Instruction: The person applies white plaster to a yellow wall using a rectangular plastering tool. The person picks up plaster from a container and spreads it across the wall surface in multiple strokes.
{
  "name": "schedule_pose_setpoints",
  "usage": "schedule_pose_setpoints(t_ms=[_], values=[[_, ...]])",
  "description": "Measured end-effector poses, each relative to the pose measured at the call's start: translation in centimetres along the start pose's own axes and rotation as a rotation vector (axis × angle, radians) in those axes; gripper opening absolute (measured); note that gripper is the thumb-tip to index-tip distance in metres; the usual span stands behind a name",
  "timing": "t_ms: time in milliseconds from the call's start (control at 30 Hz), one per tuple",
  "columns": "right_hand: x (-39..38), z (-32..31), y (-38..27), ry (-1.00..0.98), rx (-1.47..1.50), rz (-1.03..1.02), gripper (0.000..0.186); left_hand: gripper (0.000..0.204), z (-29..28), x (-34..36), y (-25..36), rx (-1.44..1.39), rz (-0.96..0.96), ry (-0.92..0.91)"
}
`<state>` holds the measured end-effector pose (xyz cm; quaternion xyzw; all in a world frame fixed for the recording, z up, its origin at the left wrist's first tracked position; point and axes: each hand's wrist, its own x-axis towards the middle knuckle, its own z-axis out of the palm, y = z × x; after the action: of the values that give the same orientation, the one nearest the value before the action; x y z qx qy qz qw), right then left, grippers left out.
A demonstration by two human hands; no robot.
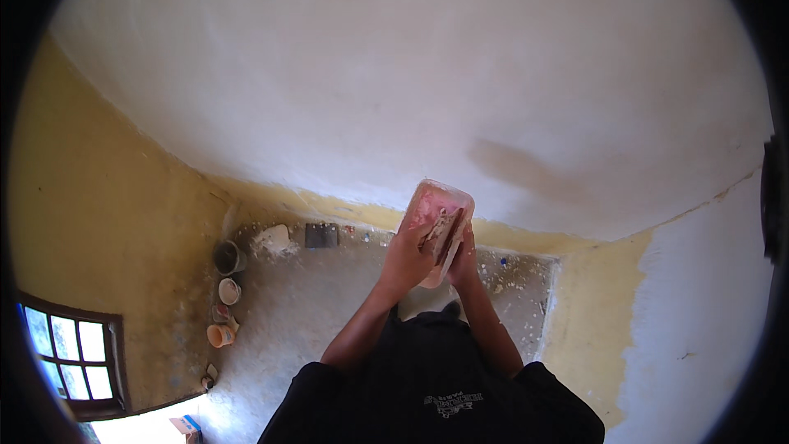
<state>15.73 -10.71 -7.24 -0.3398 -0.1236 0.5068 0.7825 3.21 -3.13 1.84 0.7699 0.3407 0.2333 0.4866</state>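
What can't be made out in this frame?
All head view:
Right hand: partly hidden behind the pink tray.
Tool: partly covered by the left hand; exact kind unclear.
Dark object: cut off by the right rim.
Box: cut off by the lower edge.
Blue speck: too small.

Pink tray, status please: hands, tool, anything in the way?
Left hand and right hand both at tray. Tool over it, exact grips unclear. Buckets off left on the floor, seemingly out of the way.

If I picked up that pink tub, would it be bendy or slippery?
Probably not very bendy: the pink tub has a neat, boxy shape while held. It might be a bit slippery, because it looks smeared.
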Motion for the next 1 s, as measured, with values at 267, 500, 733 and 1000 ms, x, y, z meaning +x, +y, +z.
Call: schedule_pose_setpoints(t_ms=[267, 500, 733, 1000], values=[[0.2, -1.3, 0.4, 0.051, 0.050, 0.060, 0.059, 0.033, -0.8, -0.1, -1.9, -0.268, -0.032, 0.073], [0.2, 0.1, 0.1, 0.114, 0.045, 0.046, 0.057, 0.036, -0.5, -1.0, -1.6, 0.084, -0.037, 0.176], [1.4, -1.1, 1.2, 0.076, 0.021, 0.001, 0.050, 0.031, -0.3, -1.1, -2.6, -0.005, -0.100, 0.063], [1.3, -2.3, 1.5, 0.080, -0.012, -0.069, 0.047, 0.025, 0.5, -0.7, -5.5, -0.681, -0.179, -0.099]])
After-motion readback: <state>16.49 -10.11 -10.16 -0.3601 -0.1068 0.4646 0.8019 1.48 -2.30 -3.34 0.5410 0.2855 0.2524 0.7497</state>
